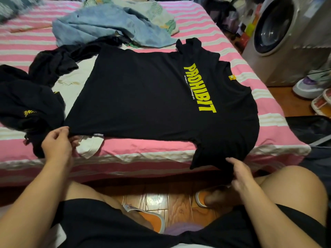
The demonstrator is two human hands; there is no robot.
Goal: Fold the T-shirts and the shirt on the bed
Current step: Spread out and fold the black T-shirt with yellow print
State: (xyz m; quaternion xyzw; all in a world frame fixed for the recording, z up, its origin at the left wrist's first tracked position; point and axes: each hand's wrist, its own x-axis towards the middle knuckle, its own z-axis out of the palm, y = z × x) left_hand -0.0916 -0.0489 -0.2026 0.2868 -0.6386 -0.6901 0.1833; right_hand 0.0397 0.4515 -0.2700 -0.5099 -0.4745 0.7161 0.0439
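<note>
A black T-shirt [143, 93] with yellow lettering lies spread flat across the pink striped bed [268, 108], its collar to the right. My left hand [56, 144] pinches its near hem corner at the left. My right hand [240, 173] holds the near sleeve, which hangs over the bed's front edge. A second black T-shirt [25, 106] with a yellow print is crumpled at the left. A cream garment [75, 81] lies under the spread shirt. A blue denim shirt [107, 25] is heaped at the back, with a floral garment [161, 15] behind it.
A washing machine [283, 33] stands to the right of the bed, with shoes [308, 86] on the floor beside it. My knees and orange slippers [154, 219] are below the bed's front edge on the wooden floor.
</note>
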